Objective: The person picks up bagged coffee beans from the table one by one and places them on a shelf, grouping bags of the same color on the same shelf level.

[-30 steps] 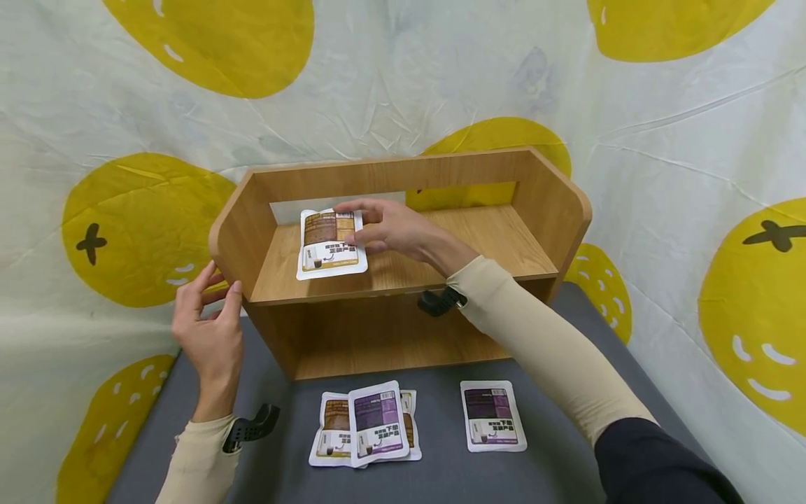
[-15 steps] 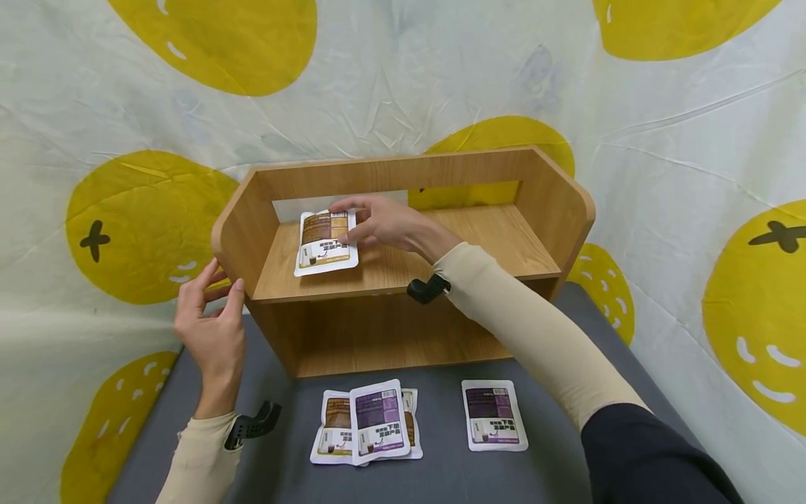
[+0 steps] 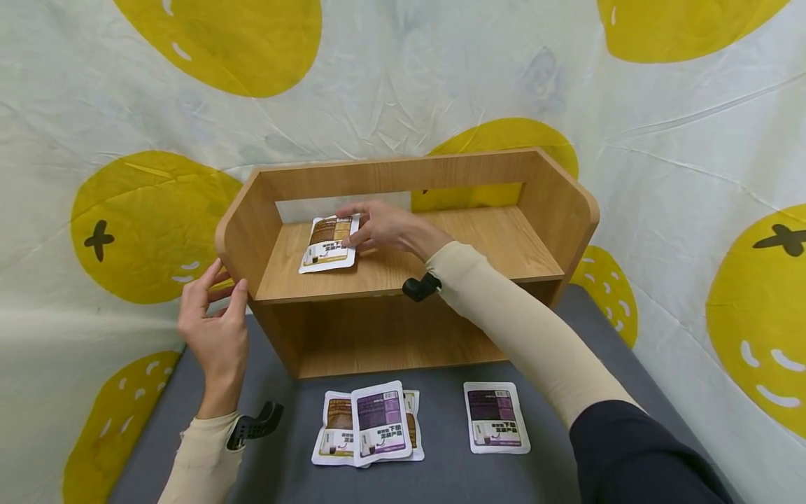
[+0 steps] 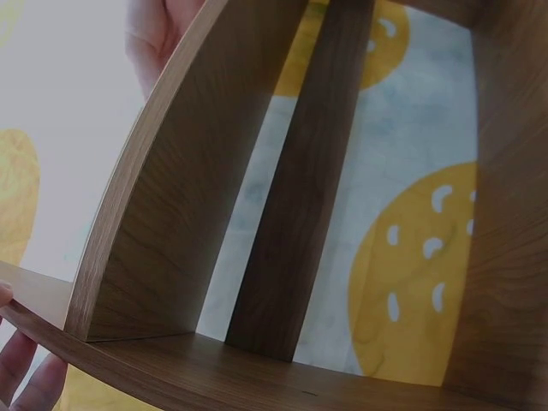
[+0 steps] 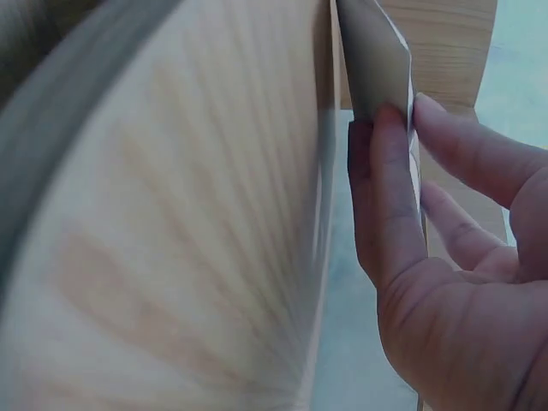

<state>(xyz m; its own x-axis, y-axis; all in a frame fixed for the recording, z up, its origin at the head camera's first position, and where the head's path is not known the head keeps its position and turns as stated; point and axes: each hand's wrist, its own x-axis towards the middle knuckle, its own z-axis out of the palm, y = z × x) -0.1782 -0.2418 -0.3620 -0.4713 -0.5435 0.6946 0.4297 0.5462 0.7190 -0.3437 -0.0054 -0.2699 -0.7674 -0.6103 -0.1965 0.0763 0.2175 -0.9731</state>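
My right hand (image 3: 390,227) pinches a brown-and-white pouch (image 3: 326,253) by its right side, close over the left part of the upper board (image 3: 466,252) of a wooden desktop shelf. In the right wrist view the pouch (image 5: 374,64) shows edge-on, with the thumb on one face and fingers on the other. My left hand (image 3: 217,329) grips the shelf's left side panel (image 3: 242,238) near the front edge. From the left wrist, its fingers (image 4: 38,381) show along the panel's outer face, and my right hand (image 4: 163,34) appears beyond the upper board.
Several pouches overlap on the grey table before the shelf, a purple one (image 3: 380,423) on top. Another purple pouch (image 3: 497,418) lies apart to the right. The shelf's lower compartment (image 3: 390,336) opens toward me. A fruit-patterned cloth (image 3: 390,84) hangs behind.
The pouch has shifted slightly back over the upper board, its front edge now farther from the board's front. My right hand and forearm moved with it. My left hand keeps its hold.
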